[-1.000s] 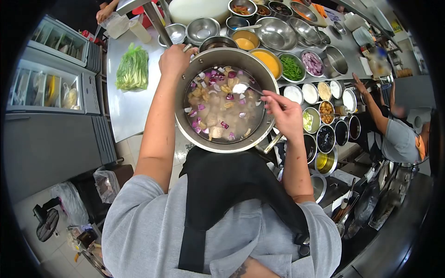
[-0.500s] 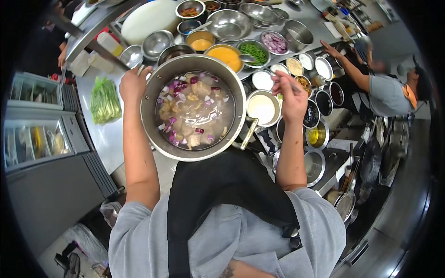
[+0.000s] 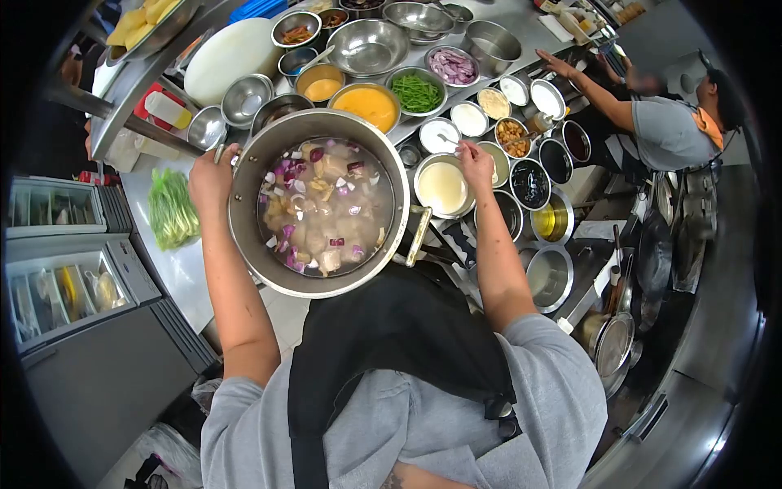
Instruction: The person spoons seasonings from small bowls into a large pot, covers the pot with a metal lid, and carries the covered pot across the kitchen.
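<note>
A large metal pot (image 3: 397, 236) holds cloudy liquid with meat chunks and purple onion pieces. My left hand (image 3: 213, 178) is closed around the handle on its left side. To the pot's right, my right hand (image 3: 476, 167) pinches a spoon, whose bowl is at a container of white powder (image 3: 438, 134). Just below that container is a bowl of creamy white liquid (image 3: 442, 187). The pot's right handle (image 3: 419, 236) is not held.
Bowls of orange liquid (image 3: 366, 107), chopped greens (image 3: 416, 92) and sliced onion (image 3: 452, 66) stand behind the pot. Bagged greens (image 3: 173, 210) lie on the left counter. A co-worker (image 3: 674, 130) stands at the right with an arm stretched out.
The spoon in my right hand has gone from over the pot to the white powder container. The white powder seen on the spoon over the pot is gone. The pot has shifted left in view.
</note>
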A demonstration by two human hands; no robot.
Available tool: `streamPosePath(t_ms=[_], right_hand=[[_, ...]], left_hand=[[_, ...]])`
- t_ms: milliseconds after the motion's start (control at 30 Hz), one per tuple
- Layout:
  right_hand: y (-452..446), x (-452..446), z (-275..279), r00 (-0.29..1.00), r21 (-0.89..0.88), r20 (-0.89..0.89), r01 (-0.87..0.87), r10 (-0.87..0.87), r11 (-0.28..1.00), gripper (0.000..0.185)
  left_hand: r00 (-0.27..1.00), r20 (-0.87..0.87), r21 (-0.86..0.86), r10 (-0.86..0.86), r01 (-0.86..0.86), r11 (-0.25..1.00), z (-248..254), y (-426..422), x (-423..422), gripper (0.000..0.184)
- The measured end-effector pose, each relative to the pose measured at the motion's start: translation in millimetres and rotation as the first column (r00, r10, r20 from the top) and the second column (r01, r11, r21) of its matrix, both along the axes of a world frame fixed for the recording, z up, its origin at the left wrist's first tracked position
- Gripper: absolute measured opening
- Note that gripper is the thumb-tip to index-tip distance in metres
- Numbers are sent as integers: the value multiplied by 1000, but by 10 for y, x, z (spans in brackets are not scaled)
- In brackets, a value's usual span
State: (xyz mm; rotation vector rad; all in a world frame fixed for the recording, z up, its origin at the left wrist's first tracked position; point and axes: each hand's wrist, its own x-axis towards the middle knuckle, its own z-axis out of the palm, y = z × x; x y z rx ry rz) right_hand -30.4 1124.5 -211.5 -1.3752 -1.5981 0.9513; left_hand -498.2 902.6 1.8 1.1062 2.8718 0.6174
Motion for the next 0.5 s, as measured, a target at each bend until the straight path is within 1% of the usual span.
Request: streamPosePath(t_ms=[33,67,133,167,233,267,333,500], right_hand=[[-6,-50,-5,990,-81,-133,36,-47,996,25],[-10,-71,2,990,-80,-134,40,-50,996,25],[22,-84,-37,931,-188,-330,98,-157,977,25],[41,-73,-49,930,-187,-331,100,-158,977,25],[64,-37,-40,860,-295,-460,87,-221,952,23],[65,-7,-34,859,-294,-460,89,-223,952,23],[50,53,67,798,-382,-522,96,-300,919,23],[20,120,264,779,-377,-541,112,-316,920,23]], left_hand=[[1000,13,-34,2,-2,999,-2,4,-14,51],[1000,26,-68,5,-4,998,-6,7,-26,51],[1000,19,-70,-2,3,998,-25,11,-51,50],[1000,13,-75,-5,6,997,-41,9,-60,50],[1000,20,-75,2,0,997,-8,10,-31,50],[1000,27,-76,11,-9,997,5,8,-21,50],[999,31,-63,8,-6,998,0,9,-25,50],[999,38,-53,17,-15,998,34,0,0,51]])
